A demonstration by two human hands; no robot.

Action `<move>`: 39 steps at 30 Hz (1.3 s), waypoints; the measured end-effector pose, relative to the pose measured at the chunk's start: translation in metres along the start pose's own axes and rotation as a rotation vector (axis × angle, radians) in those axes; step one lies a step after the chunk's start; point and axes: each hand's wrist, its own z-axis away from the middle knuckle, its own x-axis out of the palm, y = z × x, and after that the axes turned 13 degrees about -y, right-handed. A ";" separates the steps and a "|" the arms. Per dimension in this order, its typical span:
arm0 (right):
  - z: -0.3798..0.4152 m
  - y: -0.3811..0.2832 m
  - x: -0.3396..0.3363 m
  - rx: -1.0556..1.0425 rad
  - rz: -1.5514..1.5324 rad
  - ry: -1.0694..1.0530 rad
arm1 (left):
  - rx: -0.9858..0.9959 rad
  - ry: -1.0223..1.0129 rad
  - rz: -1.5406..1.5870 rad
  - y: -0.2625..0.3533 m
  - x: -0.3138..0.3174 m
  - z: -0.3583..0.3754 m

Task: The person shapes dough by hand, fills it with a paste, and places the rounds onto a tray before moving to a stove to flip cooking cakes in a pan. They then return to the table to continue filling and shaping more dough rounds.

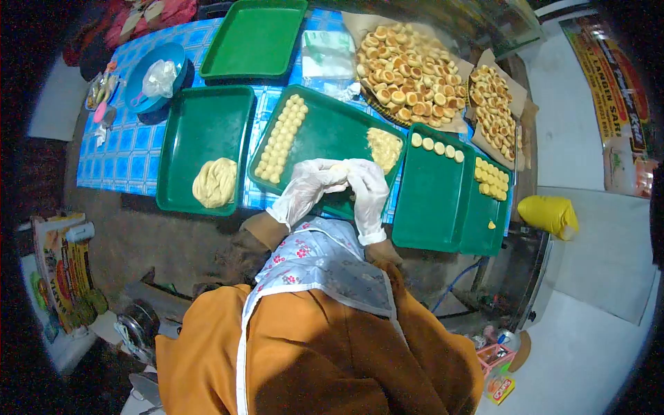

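My left hand [305,185] and my right hand [369,188], both in white gloves, meet over the near edge of a green tray [332,121]. Their fingers are pressed together around a small pale piece of dough [339,167], mostly hidden between them. Rows of small dough balls [282,138] line the left side of this tray. A crumbly yellow mass [384,149] lies at its right end, just beyond my right hand. On the green tray to the left [176,149] rests a large lump of dough [216,183].
Two green trays [425,200] [482,221] at the right hold flattened rounds [438,147] and yellow pieces [491,181]. Behind are baked pieces [413,72], another green tray [254,38] and a blue basin [142,79]. A yellow bag [548,216] is beyond the table's right edge.
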 end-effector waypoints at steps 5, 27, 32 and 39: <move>0.002 -0.020 -0.004 -0.219 0.628 -0.080 | 0.052 0.012 0.141 -0.010 -0.008 -0.001; 0.020 0.018 0.007 0.059 0.050 -0.082 | 0.239 -0.339 0.197 -0.016 -0.004 -0.027; 0.014 0.004 0.008 0.160 -0.441 -0.070 | 0.253 -0.123 0.250 -0.021 0.010 -0.027; -0.004 -0.014 0.014 0.130 -0.918 -0.165 | 0.237 -0.136 0.489 -0.035 0.014 -0.041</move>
